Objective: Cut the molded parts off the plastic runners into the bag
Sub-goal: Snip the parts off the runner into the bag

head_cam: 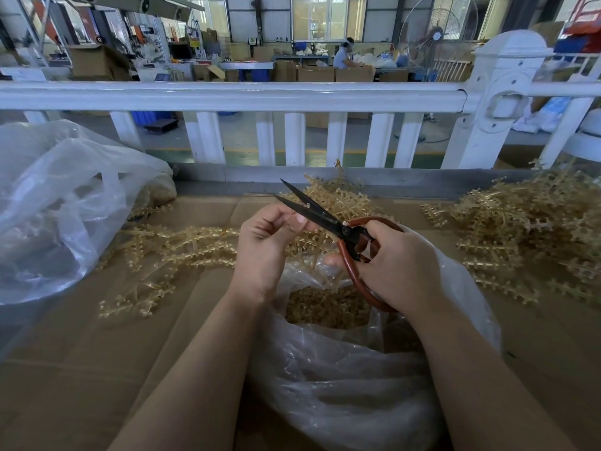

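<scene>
My right hand (395, 266) grips the red handles of black-bladed scissors (312, 208), whose blades stand apart and point up-left. My left hand (270, 242) pinches a thin, pale, translucent runner piece between thumb and fingers, right beside the lower blade. Both hands hover over a clear plastic bag (341, 369) whose open mouth shows a heap of small amber cut parts (325, 307). Amber runners with parts still on them (182, 245) lie on the cardboard left of my hands.
A large tangle of runners (533, 242) is heaped at the right and a smaller pile (335, 193) behind the scissors. A second clear bag (55, 203) bulges at the left. A white railing (227, 96) borders the cardboard-covered table (97, 369).
</scene>
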`<state>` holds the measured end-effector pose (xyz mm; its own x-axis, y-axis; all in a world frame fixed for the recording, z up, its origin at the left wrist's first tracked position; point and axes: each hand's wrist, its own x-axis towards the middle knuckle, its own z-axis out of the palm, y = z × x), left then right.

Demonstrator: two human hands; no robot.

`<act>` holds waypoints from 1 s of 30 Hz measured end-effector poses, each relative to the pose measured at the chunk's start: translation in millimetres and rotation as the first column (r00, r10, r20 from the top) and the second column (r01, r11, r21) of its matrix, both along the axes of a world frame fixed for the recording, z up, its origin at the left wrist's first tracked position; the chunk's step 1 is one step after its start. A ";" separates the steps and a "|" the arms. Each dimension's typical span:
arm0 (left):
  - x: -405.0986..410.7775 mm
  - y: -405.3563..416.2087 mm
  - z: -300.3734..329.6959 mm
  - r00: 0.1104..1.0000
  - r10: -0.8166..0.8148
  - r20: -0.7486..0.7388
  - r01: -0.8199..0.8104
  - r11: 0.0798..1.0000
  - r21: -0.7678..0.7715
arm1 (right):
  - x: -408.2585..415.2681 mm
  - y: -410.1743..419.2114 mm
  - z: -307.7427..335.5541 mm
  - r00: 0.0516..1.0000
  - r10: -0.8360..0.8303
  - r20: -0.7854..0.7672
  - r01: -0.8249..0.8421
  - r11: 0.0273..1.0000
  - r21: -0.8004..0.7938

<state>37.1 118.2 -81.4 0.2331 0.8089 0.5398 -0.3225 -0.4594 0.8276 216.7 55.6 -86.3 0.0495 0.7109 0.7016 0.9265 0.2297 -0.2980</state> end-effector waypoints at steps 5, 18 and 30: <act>-0.9 1.0 -0.8 1.000 -0.004 -0.023 0.004 1.000 0.027 | 0.7 1.4 -1.8 1.000 -0.018 0.006 0.018 0.999 0.026; 1.0 0.6 -1.0 0.999 -0.004 -0.035 0.004 1.000 0.018 | -2.7 -0.3 1.4 0.999 -0.012 -0.038 0.013 0.999 0.029; 1.2 -0.1 -0.7 1.000 0.012 0.014 -0.011 1.000 -0.029 | -2.2 -1.5 4.0 0.993 0.014 -0.118 -0.024 0.996 -0.085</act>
